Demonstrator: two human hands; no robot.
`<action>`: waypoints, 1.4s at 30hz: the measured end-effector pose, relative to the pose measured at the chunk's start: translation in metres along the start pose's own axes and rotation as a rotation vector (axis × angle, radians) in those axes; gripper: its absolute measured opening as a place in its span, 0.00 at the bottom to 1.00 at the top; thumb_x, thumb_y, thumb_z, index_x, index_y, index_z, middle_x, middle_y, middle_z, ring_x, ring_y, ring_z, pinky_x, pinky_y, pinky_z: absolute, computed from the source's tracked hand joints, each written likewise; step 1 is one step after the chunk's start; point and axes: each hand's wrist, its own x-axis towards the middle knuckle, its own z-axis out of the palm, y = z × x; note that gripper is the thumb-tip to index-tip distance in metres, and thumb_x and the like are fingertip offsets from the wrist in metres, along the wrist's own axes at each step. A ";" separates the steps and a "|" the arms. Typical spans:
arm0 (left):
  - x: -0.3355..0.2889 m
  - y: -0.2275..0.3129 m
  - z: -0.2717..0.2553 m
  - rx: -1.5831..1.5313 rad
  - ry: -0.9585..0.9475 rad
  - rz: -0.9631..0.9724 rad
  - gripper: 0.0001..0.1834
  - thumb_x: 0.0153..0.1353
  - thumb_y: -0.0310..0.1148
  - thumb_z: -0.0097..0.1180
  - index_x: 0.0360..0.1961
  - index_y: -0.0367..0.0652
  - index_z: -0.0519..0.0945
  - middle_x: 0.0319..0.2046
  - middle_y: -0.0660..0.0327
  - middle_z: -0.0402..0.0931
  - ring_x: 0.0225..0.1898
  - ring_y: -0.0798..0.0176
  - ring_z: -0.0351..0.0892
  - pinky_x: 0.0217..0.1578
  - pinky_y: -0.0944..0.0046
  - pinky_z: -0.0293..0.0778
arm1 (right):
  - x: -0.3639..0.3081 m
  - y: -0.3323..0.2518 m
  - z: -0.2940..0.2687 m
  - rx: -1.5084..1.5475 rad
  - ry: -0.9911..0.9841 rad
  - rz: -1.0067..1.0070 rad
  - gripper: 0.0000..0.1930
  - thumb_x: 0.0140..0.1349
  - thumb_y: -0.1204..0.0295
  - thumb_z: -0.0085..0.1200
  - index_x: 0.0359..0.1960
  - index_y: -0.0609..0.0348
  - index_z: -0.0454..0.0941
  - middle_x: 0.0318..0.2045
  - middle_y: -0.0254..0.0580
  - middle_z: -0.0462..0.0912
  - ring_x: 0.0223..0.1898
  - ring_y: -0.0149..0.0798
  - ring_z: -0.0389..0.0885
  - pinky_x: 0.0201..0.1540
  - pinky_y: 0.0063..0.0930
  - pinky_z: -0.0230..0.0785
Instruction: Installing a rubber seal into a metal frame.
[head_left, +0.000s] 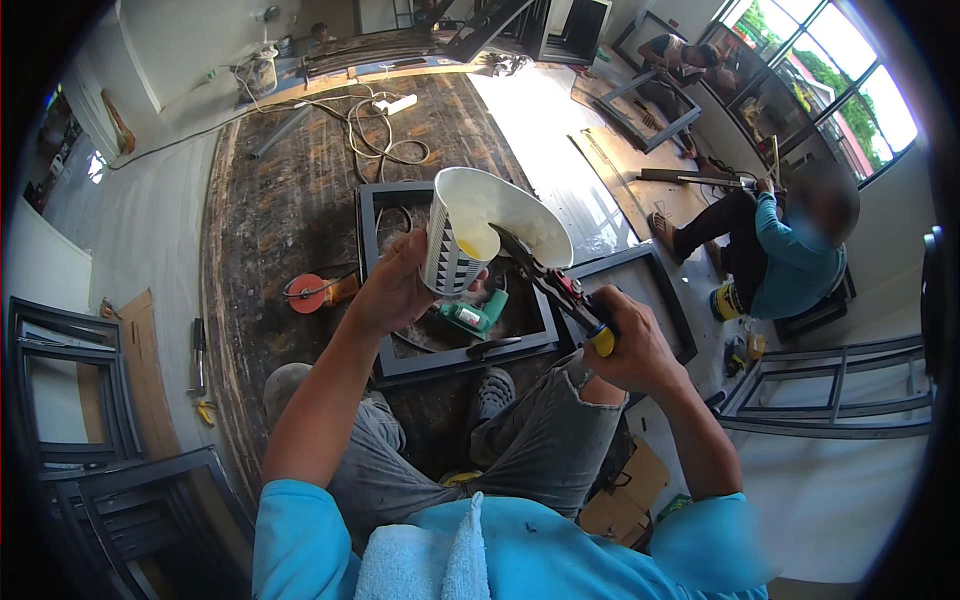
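Observation:
My left hand [396, 280] is closed around a paper cup [452, 250] with black triangles on its outside. The cup's wall is partly cut, and a wide white flap of it curls out to the right. Some yellow shows inside. My right hand [640, 345] grips a pair of snips [567, 290] with red, yellow and black on the handles. Their jaws meet the cup's wall where the flap joins; whether they are fully closed I cannot tell. Beneath lies a grey metal frame [450, 362] with a green power tool [480, 315] inside it.
An orange-red disc tool [307, 293] lies left of the frame. A cord [355, 130] and a white power strip [397, 104] lie farther off. More metal frames [160, 500] lean at lower left. A person [795, 250] sits at right; another person [685, 60] works behind.

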 end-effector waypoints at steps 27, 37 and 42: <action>0.013 -0.006 0.030 -0.033 0.357 -0.057 0.38 0.66 0.65 0.31 0.55 0.39 0.68 0.41 0.53 0.75 0.32 0.64 0.76 0.33 0.66 0.75 | 0.010 -0.004 0.013 -0.066 0.156 -0.009 0.23 0.39 0.74 0.58 0.42 0.65 0.70 0.33 0.55 0.76 0.37 0.58 0.77 0.41 0.41 0.69; 0.009 -0.004 0.028 -0.187 0.294 -0.200 0.30 0.69 0.56 0.30 0.51 0.39 0.71 0.35 0.52 0.77 0.24 0.65 0.76 0.22 0.69 0.68 | 0.012 0.000 0.007 -0.068 0.110 -0.061 0.25 0.38 0.74 0.58 0.43 0.65 0.71 0.35 0.54 0.77 0.39 0.57 0.77 0.43 0.40 0.70; 0.007 -0.006 0.019 -0.247 0.156 -0.207 0.27 0.68 0.51 0.33 0.51 0.38 0.70 0.34 0.53 0.78 0.20 0.65 0.74 0.20 0.68 0.67 | 0.011 0.003 -0.004 -0.094 -0.011 0.015 0.26 0.38 0.75 0.59 0.45 0.66 0.71 0.34 0.54 0.77 0.39 0.55 0.78 0.44 0.37 0.71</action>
